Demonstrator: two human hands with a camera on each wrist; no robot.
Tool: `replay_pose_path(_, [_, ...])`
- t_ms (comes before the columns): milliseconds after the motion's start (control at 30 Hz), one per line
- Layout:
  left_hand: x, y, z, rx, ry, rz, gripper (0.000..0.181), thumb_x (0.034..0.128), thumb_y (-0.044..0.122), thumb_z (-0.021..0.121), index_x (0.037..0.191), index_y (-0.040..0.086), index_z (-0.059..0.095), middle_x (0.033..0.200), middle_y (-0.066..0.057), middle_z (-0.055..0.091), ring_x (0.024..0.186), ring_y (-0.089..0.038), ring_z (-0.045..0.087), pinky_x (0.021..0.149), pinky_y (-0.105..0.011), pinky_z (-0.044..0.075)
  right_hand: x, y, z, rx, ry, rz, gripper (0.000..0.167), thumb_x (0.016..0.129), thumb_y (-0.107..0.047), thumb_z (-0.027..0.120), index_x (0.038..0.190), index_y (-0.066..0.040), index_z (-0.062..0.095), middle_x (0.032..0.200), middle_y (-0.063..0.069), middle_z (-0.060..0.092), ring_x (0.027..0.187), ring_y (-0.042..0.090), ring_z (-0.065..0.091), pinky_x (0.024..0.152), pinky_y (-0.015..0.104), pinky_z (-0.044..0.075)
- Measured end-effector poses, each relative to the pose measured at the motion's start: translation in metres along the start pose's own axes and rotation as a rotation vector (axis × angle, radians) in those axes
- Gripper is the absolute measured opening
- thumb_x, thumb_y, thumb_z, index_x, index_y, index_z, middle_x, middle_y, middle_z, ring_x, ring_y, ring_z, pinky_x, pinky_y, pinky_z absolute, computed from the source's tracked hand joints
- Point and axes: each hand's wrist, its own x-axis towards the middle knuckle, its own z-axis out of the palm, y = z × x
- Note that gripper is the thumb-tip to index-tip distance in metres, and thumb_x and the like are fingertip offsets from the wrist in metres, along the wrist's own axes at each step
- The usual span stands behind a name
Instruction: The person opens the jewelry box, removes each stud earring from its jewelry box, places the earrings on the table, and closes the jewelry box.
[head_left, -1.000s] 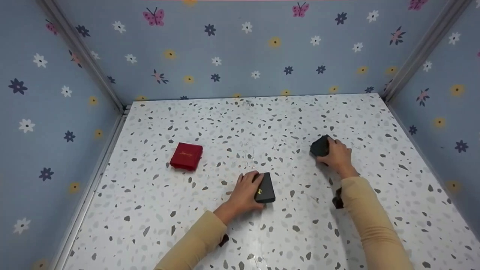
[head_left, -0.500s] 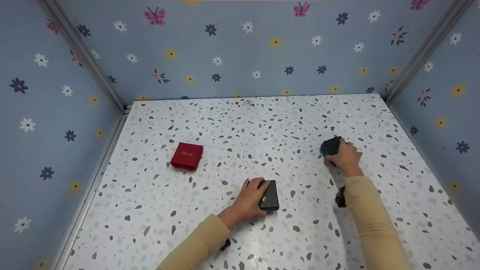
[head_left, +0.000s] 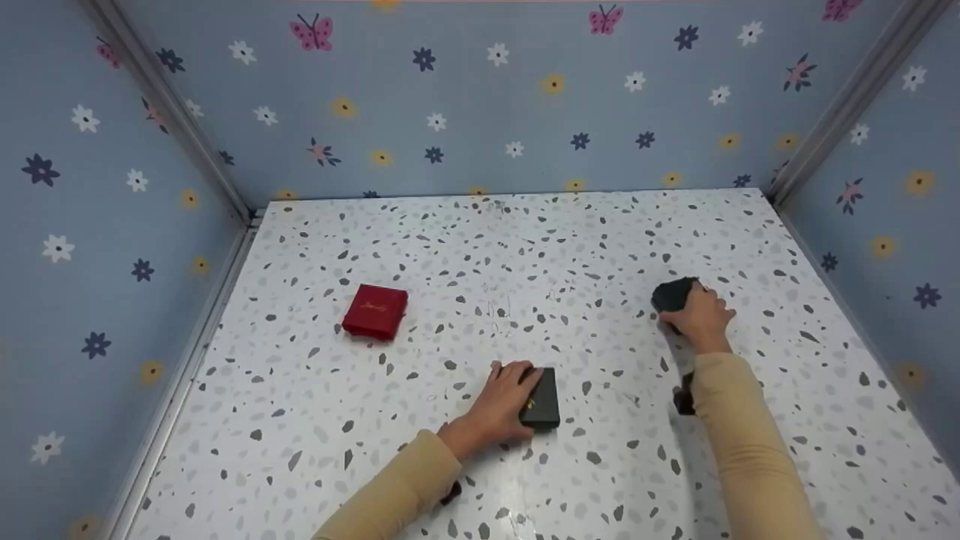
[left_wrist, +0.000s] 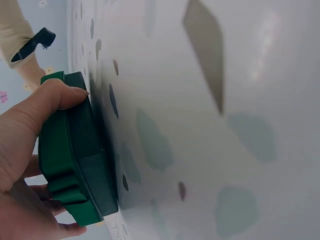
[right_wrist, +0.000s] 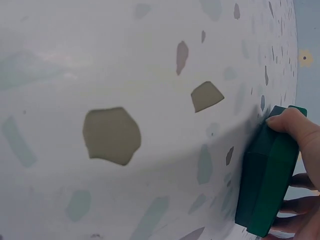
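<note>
the left box (head_left: pixel 545 397) sits at the near middle of the table (head_left: pixel 450 255), dark green, with a gold mark (head_left: pixel 531 403) on its upper face. the right box (head_left: pixel 670 295), also dark green, is farther off, toward the right side, well apart from the first. both lie low, at or just above the table; i cannot tell whether either bears its full weight there.

the left hand (head_left: pixel 495 409) holds the left box across its width, thumb on the near side, fingers round the other. the right hand (head_left: pixel 703 315) grips the right box much the same way, thumb at one side and fingers opposite.

to handle these well, i would press evenly from both sides and hold each base level, so that no corner catches first. a light squeeze should do, as too much might dent a side if it is card. the fingers ought to part slowly, and only once the base lies flat. the dark fitting (head_left: pixel 684 397) by the right sleeve (head_left: pixel 750 442) hangs low, so that wrist needs some lift.

off to the left, the red box (head_left: pixel 376 309) rests untouched, clear of both hands; the patterned wall (head_left: pixel 495 97) stands behind
</note>
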Motion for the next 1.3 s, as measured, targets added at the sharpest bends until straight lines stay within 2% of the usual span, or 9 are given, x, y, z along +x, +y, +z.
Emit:
replay_pose_path(300, [-0.001, -0.002, 0.004, -0.006, 0.013, 0.010, 0.093, 0.0588, 0.036, 0.078, 0.135, 0.006, 0.034, 0.132, -0.013, 0.035, 0.123, -0.024, 0.030, 0.101, -0.049, 0.020, 0.001, 0.000, 0.003, -0.009, 0.008, 0.013, 0.092, 0.072, -0.040, 0.067, 0.134, 0.011, 0.022, 0.120, 0.040, 0.032, 0.107, 0.054, 0.032, 0.085, 0.066, 0.022])
replay_pose_path(533, [0.000, -0.002, 0.004, -0.030, 0.016, -0.001, 0.094, 0.0571, 0.035, 0.081, 0.135, 0.007, 0.035, 0.130, -0.012, 0.037, 0.122, -0.023, 0.031, 0.101, -0.049, 0.020, -0.002, 0.001, 0.004, -0.026, 0.042, -0.026, 0.098, 0.070, -0.049, 0.067, 0.132, 0.013, 0.023, 0.120, 0.042, 0.031, 0.105, 0.056, 0.033, 0.082, 0.066, 0.025])
replay_pose_path(767, [0.002, -0.003, 0.004, -0.034, 0.012, -0.004, 0.095, 0.0563, 0.034, 0.081, 0.134, 0.007, 0.035, 0.129, -0.012, 0.038, 0.121, -0.023, 0.033, 0.101, -0.047, 0.020, -0.007, -0.002, -0.001, -0.009, 0.068, -0.057, 0.097, 0.072, -0.049, 0.065, 0.134, 0.011, 0.022, 0.126, 0.042, 0.023, 0.108, 0.057, 0.028, 0.083, 0.067, 0.023])
replay_pose_path(1067, [0.002, -0.004, 0.005, -0.045, 0.033, 0.002, 0.095, 0.0551, 0.035, 0.082, 0.134, 0.007, 0.036, 0.128, -0.012, 0.038, 0.120, -0.023, 0.034, 0.100, -0.048, 0.021, -0.013, -0.011, -0.006, -0.021, 0.158, -0.173, 0.089, 0.074, -0.043, 0.066, 0.131, 0.013, 0.028, 0.125, 0.039, 0.029, 0.113, 0.051, 0.028, 0.092, 0.059, 0.023])
replay_pose_path(1300, [0.001, -0.004, 0.006, -0.049, 0.032, -0.001, 0.095, 0.0547, 0.034, 0.082, 0.134, 0.007, 0.036, 0.129, -0.012, 0.038, 0.120, -0.022, 0.034, 0.101, -0.048, 0.021, -0.019, -0.017, -0.006, 0.001, 0.170, -0.244, 0.081, 0.077, -0.037, 0.065, 0.131, 0.012, 0.030, 0.127, 0.036, 0.030, 0.115, 0.048, 0.028, 0.094, 0.057, 0.022])
